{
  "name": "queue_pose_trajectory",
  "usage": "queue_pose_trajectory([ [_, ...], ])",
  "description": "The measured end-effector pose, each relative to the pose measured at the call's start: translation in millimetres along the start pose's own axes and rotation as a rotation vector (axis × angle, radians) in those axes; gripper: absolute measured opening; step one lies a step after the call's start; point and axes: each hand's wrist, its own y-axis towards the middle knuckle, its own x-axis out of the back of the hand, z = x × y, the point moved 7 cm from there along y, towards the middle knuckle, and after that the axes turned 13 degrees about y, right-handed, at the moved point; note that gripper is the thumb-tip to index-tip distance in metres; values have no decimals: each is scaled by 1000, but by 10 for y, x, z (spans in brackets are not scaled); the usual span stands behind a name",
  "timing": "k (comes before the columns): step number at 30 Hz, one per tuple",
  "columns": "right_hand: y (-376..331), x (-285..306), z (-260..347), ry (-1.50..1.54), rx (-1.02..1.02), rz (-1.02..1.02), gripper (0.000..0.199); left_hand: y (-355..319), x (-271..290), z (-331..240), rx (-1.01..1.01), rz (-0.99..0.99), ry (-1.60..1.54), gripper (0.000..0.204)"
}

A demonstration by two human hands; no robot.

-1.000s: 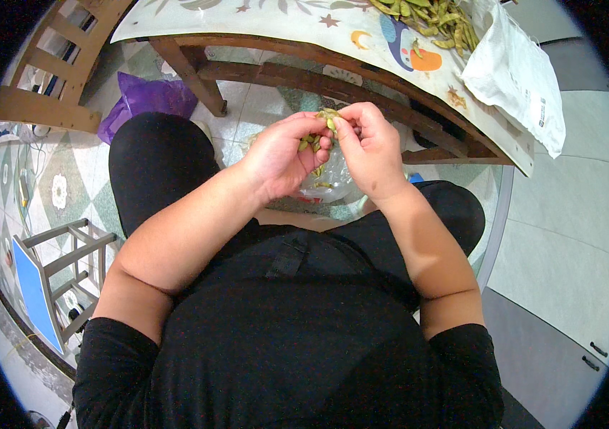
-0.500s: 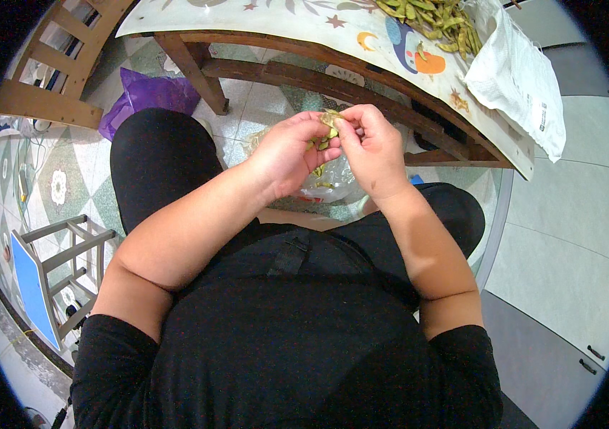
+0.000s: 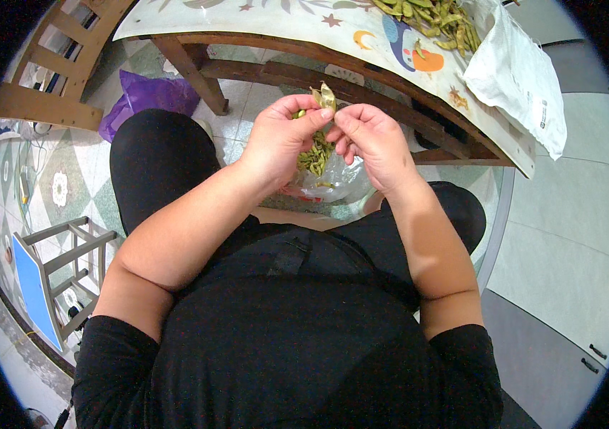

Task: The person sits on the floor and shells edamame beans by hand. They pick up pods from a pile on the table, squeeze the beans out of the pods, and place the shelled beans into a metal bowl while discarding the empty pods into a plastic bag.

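Hands [image 3: 276,139] [image 3: 377,139] partly over clear bag [image 3: 342,179], left gripping split pod [image 3: 327,99], right's hold unclear, table [image 3: 283,28] beyond, purple bag [image 3: 153,96] off left

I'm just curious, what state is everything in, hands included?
Bean pod: split open
Left hand: pinching the pod
Right hand: curled close by the pod, contact unclear
Lower pod pile: loose, partly hidden
Clear plastic bag: crumpled, partly hidden
Upper pod pile: loose
White bag: crumpled
Purple bag: crumpled
Pale cabinet door: looks shut
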Motion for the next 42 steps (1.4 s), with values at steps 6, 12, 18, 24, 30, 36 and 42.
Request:
queue_pose_trajectory([
  [6, -21, 11, -77, 196, -125, 97, 14, -44, -42, -51, -18, 35, 38, 12],
  [12, -83, -97, -104, 216, -194, 165, 18, -58, -54, -67, -17, 57, 15, 13],
  [18, -79, -120, -126, 343, -200, 284, 23, -55, -131, -38, 53, 288, -102, 11],
  [24, -91, -165, -130, 360, -199, 284, 24, -66, -115, -103, -39, 260, -88, 10],
  [30, -93, -167, -110, 190, -139, 249, 24, -93, -97, -150, -115, 183, -33, 11],
  [36, -117, -194, -64, 46, -106, 237, 26, -97, -64, -191, -203, 120, 99, 10],
  [42, -132, -214, -101, 107, -81, 256, 27, -109, -62, -202, -246, 122, 115, 10],
])
